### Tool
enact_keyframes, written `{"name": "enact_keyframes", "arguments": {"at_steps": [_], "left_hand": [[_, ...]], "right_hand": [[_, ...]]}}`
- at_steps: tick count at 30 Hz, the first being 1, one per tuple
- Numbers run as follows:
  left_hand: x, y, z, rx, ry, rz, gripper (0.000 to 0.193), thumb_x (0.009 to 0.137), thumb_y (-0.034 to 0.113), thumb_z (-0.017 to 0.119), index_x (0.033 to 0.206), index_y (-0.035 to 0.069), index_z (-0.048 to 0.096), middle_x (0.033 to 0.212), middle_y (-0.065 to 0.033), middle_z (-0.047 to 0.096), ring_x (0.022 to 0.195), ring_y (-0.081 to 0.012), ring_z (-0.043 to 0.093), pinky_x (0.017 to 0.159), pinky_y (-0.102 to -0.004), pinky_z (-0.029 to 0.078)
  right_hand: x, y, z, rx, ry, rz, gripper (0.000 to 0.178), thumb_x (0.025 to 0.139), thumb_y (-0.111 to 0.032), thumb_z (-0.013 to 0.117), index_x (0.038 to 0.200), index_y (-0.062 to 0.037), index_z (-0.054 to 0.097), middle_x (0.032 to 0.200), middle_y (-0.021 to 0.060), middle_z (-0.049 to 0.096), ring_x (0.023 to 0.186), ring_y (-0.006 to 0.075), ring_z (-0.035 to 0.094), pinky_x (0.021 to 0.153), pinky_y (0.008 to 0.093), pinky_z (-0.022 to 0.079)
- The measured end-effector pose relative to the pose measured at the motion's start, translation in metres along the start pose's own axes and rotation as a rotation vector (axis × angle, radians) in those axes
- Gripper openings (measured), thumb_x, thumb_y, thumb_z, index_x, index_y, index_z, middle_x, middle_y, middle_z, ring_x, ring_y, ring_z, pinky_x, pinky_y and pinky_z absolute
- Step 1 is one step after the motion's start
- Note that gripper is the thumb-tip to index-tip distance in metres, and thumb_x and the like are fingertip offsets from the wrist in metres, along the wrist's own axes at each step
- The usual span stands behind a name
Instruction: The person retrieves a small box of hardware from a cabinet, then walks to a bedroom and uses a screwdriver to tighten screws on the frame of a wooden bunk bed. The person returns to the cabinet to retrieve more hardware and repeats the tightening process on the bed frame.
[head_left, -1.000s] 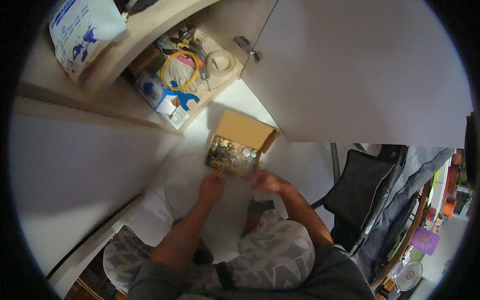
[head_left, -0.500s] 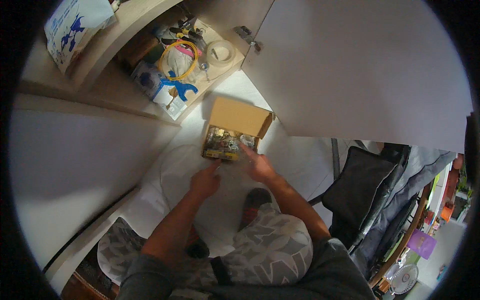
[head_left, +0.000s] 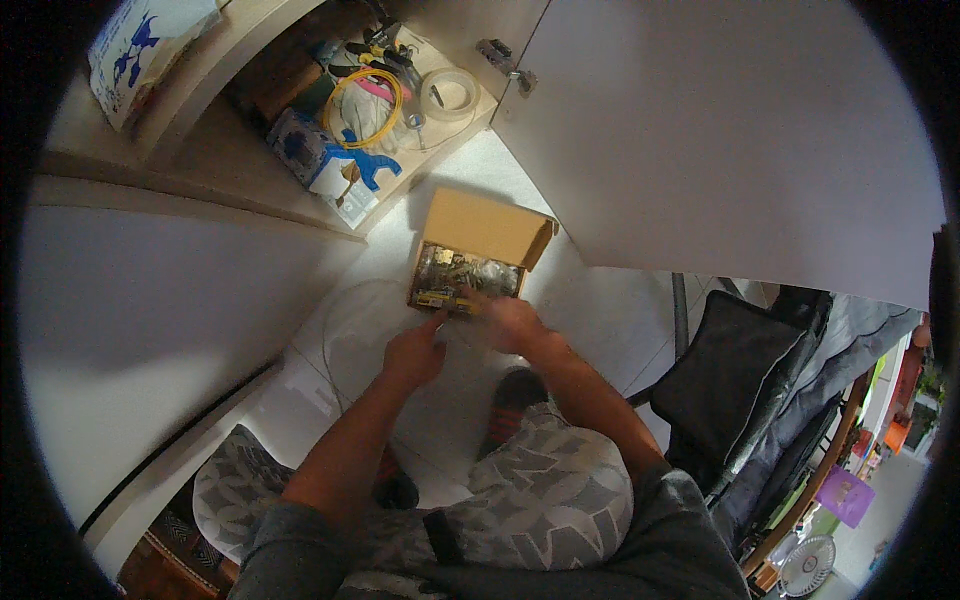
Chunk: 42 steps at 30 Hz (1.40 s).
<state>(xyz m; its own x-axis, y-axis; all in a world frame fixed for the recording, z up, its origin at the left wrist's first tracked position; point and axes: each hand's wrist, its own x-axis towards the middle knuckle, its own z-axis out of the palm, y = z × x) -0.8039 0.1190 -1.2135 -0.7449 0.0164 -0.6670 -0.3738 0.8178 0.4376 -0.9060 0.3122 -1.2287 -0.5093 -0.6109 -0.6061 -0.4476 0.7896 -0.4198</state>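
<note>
A brown cardboard box (head_left: pixel 487 222) with its lid raised stands on the floor in front of me. Inside lie small metal parts (head_left: pixel 445 270), clear plastic bags (head_left: pixel 497 272) and yellow-and-black pieces (head_left: pixel 432 298) along the front. My left hand (head_left: pixel 413 355) is closed, its fingertips at the box's near wall, appearing to grip the edge. Over the box's near right part is my right hand (head_left: pixel 512 326), its fingers reaching in among the contents. Motion smears those fingers, so whether they pinch anything cannot be made out.
An open cabinet shelf holds a yellow cable loop (head_left: pixel 330 112), a tape roll (head_left: pixel 450 95), a blue wrench-shaped tool (head_left: pixel 372 165) and pliers. The cabinet door (head_left: pixel 720 140) stands open at right. A black folded chair or bag (head_left: pixel 735 360) stands right of my knee.
My right hand has moved left and nearer the box's front edge, its fingers now lower in the box. My left hand stays at the near wall. The view has shifted slightly.
</note>
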Motion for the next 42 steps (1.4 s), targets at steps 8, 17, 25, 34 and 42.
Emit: {"name": "enact_keyframes", "arguments": {"at_steps": [8, 17, 25, 34, 42], "left_hand": [[0.004, -0.007, 0.012, -0.023, 0.041, 0.015, 0.062, 0.089, 0.030, 0.060, 0.148, 0.024, 0.040, 0.099, -0.0220, 0.069, 0.093, -0.0410, 0.066, 0.084, -0.0529, 0.051], [-0.002, -0.001, 0.004, -0.076, 0.012, 0.006, 0.064, 0.089, 0.029, 0.062, 0.148, 0.024, 0.038, 0.103, -0.0224, 0.068, 0.097, -0.0418, 0.066, 0.087, -0.0536, 0.051], [-0.002, -0.008, 0.009, -0.080, 0.000, -0.001, 0.067, 0.089, 0.027, 0.061, 0.150, 0.024, 0.035, 0.103, -0.0224, 0.068, 0.097, -0.0413, 0.066, 0.088, -0.0535, 0.050], [-0.001, -0.016, 0.010, -0.062, -0.024, 0.015, 0.066, 0.089, 0.028, 0.063, 0.149, 0.027, 0.037, 0.101, -0.0204, 0.069, 0.095, -0.0395, 0.066, 0.084, -0.0518, 0.052], [-0.006, -0.007, 0.007, -0.132, 0.079, 0.018, 0.055, 0.090, 0.032, 0.060, 0.143, 0.027, 0.045, 0.096, -0.0202, 0.069, 0.091, -0.0397, 0.067, 0.083, -0.0525, 0.052]], "right_hand": [[-0.010, -0.004, -0.007, 0.043, 0.157, 0.252, 0.067, 0.086, -0.035, 0.062, 0.146, -0.0200, 0.038, 0.096, 0.0227, 0.070, 0.088, 0.0402, 0.070, 0.080, 0.0509, 0.055], [0.016, -0.014, -0.006, 0.086, 0.176, 0.391, 0.048, 0.086, -0.028, 0.056, 0.134, -0.0207, 0.053, 0.095, 0.0210, 0.071, 0.091, 0.0380, 0.069, 0.080, 0.0495, 0.055], [0.039, -0.020, -0.009, -0.111, 0.192, 0.351, 0.031, 0.086, -0.020, 0.060, 0.116, -0.0112, 0.063, 0.093, 0.0141, 0.073, 0.090, 0.0307, 0.072, 0.076, 0.0427, 0.057], [0.049, -0.020, -0.009, -0.108, 0.124, 0.390, 0.026, 0.083, -0.024, 0.066, 0.103, -0.0092, 0.069, 0.098, 0.0138, 0.073, 0.093, 0.0293, 0.071, 0.077, 0.0433, 0.057], [0.043, -0.028, 0.002, -0.109, 0.282, 0.333, 0.029, 0.082, -0.033, 0.064, 0.094, -0.0068, 0.067, 0.087, 0.0160, 0.072, 0.082, 0.0339, 0.071, 0.070, 0.0484, 0.055]]}}
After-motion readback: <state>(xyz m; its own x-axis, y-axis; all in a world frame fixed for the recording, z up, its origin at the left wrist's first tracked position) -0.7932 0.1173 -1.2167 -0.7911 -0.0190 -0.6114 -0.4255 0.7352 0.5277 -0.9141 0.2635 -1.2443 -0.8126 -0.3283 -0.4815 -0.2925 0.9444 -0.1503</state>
